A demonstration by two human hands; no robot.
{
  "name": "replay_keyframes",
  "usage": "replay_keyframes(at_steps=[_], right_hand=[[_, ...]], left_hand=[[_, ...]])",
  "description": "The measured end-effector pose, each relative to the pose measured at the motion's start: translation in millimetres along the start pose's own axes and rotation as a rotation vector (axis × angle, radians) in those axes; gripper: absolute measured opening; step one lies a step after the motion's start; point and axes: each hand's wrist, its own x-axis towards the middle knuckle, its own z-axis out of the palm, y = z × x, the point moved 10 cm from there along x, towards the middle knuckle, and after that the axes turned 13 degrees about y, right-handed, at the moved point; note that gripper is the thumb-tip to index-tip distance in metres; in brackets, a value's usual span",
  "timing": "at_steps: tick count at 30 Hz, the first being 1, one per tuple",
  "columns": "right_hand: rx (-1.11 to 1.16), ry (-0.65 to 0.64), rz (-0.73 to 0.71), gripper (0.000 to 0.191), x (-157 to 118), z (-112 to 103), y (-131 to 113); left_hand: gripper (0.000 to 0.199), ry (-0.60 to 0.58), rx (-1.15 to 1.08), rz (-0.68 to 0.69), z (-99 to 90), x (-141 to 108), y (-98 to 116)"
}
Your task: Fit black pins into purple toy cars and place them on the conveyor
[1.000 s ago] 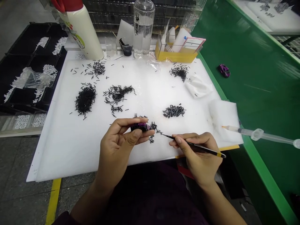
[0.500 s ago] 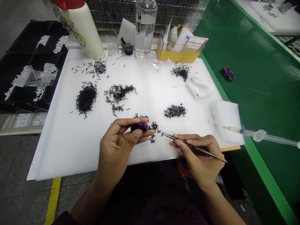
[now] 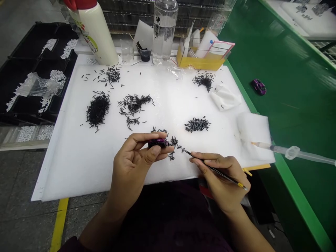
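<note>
My left hand [image 3: 135, 164] is closed around a small purple and black toy car [image 3: 158, 142], gripping it between thumb and fingers above the white foam sheet [image 3: 78, 168]. In my right hand [image 3: 223, 175] is a pair of dark tweezers [image 3: 210, 167], held like a pen. Their tips point left and reach a loose cluster of tiny black parts [image 3: 173, 141] just right of the car. Whether a part sits between the tips I cannot tell. Behind the tweezers lies a pile of short black pieces [image 3: 197, 124].
Further black piles [image 3: 97, 110] lie on the foam. A syringe [image 3: 291, 152] rests across a folded foam pad [image 3: 254, 133] at right. Another purple toy car [image 3: 258, 86] sits on the green surface [image 3: 291, 115]. A cream bottle [image 3: 98, 33], clear bottle [image 3: 164, 35] and yellow box [image 3: 201, 63] line the back.
The tweezers' tips have shifted slightly up and left into the cluster, and their back end has swung a little left and down. The left hand still holds the toy car.
</note>
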Motion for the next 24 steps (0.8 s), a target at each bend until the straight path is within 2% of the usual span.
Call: replay_keyframes(at_steps=[8,12,17,20,24], right_hand=[[0.036,-0.024,-0.003,0.028,0.1,0.1,-1.3],[0.205,0.015,0.195,0.021,10.4,-6.9,-0.8],[0.427,-0.066,0.485,0.020,26.2,3.3,-5.7],[0.450,-0.100,0.585,0.026,30.2,13.4,-5.8],[0.450,-0.098,0.637,0.031,30.5,19.5,-2.3]], left_hand=[[0.008,-0.036,-0.011,0.008,2.7,0.3,-2.0],[0.009,-0.107,0.007,-0.062,10.3,-5.4,-7.7],[0.018,-0.387,0.139,-0.207,34.4,-23.9,-24.4],[0.022,-0.496,0.184,-0.209,42.9,-32.7,-28.4],[0.024,-0.538,0.192,-0.200,46.6,-38.1,-30.8]])
